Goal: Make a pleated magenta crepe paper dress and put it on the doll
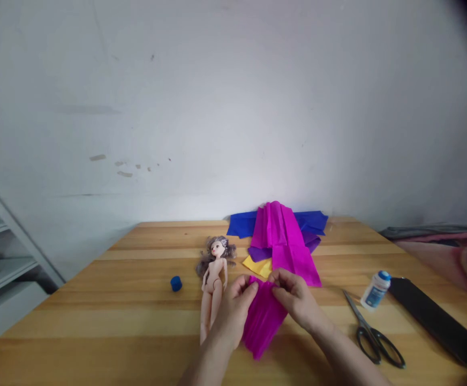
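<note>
A gathered piece of magenta crepe paper (263,321) hangs between my two hands, its folds running down toward the table's near side. My left hand (235,305) pinches its upper left corner between thumb and fingers. At the upper right corner, my right hand (293,295) is closed on the same piece. Just left of my hands a doll (215,268) with wavy grey-brown hair lies on its back, unclothed; my left hand and forearm cover part of its legs. Behind my hands lies a larger magenta sheet (285,241), creased and spread out.
Under the large sheet are blue (241,223), purple (260,253) and yellow pieces (257,265). Black-handled scissors (368,327), a glue bottle (376,290) and a long black object (434,316) lie at right. A blue roll (176,283) is at left on the wooden table (137,316).
</note>
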Available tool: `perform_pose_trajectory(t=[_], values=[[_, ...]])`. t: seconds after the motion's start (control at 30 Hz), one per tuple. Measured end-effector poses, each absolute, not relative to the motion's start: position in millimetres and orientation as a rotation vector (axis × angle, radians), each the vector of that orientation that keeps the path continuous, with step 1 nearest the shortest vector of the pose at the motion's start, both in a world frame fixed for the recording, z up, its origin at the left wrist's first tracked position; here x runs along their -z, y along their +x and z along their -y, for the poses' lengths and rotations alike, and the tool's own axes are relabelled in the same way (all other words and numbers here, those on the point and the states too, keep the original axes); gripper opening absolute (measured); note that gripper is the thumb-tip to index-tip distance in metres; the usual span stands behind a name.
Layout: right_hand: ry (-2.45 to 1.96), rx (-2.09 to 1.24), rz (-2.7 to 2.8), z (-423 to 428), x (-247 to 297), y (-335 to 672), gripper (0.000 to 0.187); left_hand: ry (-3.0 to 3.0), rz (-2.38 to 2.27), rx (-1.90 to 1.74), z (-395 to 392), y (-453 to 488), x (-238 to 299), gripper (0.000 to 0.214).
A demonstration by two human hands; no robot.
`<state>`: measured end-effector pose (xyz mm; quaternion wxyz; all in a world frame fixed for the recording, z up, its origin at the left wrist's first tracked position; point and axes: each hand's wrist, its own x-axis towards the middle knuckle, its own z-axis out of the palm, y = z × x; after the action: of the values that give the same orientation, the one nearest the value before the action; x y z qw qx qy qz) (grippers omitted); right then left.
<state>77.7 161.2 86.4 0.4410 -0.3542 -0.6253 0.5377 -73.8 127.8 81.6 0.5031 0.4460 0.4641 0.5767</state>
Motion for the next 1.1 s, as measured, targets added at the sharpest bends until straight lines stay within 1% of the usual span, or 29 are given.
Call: perform_pose_trajectory(t=[0.17,0.3,0.4,0.53,0.7,0.77,0.97,1.1], values=[[-0.879,-1.407,1.542,-157.2,-93.2,76.8,0.017,1.071,-1.067,-1.389,-130.4,-74.9,-74.6,0.029],[-0.869,-1.373,1.575,-156.1,-95.6,76.4,0.025,1.065,-1.048,-1.368,-130.8,-75.2,-74.6,0.031],[-0.875,-1.337,1.596,-158.0,-92.2,76.4,0.023,1.075,-1.058,-1.358,-129.9,-75.1,-77.5,0.030],[-0.901,-1.299,1.609,-160.9,-86.9,76.4,0.013,1.068,-1.108,-1.371,-128.4,-74.9,-80.0,0.026],[-0.871,-1.324,1.609,-159.9,-88.8,76.0,0.007,1.046,-1.103,-1.380,-127.6,-73.9,-80.7,0.025],[-0.845,-1.344,1.605,-158.7,-90.6,76.2,0.009,1.024,-1.080,-1.374,-127.8,-73.3,-80.3,0.025],[-0.786,-1.406,1.579,-158.3,-91.7,76.4,0.023,0.940,-0.937,-1.353,-129.9,-73.2,-75.7,0.020],[-0.785,-1.378,1.589,-159.1,-91.9,76.5,0.023,0.878,-0.863,-1.328,-129.6,-73.7,-75.0,0.019]])
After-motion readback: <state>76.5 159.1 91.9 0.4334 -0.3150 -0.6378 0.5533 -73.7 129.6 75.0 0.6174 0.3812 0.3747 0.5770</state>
